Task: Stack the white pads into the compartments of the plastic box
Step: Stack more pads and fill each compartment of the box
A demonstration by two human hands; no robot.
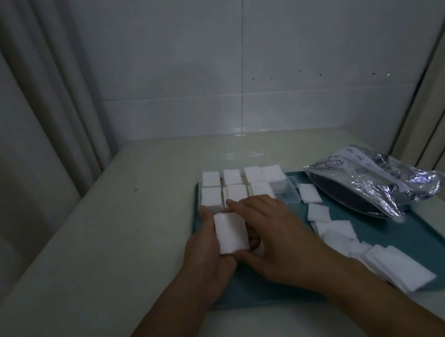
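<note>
Left hand cradles a small stack of pads near the tray's left edge, just before the box, right hand pinching it square — light, soft, squashy, best held by its sides.

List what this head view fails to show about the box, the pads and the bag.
- Plastic box, head view: near compartments hidden behind both hands.
- Stack of pads held by left hand and right hand: its count is blurred.
- Loose pads on the tray: overlapping, uncountable.
- Foil bag: print too small and dim to read.
</note>
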